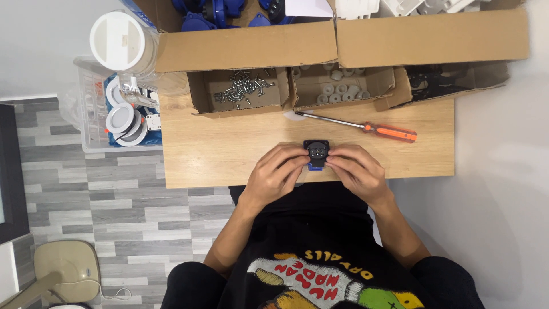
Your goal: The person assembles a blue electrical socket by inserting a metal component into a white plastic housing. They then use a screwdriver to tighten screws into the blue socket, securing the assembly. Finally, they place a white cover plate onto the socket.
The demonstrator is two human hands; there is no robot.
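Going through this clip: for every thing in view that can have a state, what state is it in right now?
Small black and blue plastic part: held by both hands above the table edge.
Left hand: gripping the part's left side.
Right hand: gripping its right side.
Orange-handled screwdriver: lying flat on the wooden table, untouched.
Cardboard box of metal screws: open.
Cardboard box of white plastic rings: open.
White-lidded clear jar: lid on.
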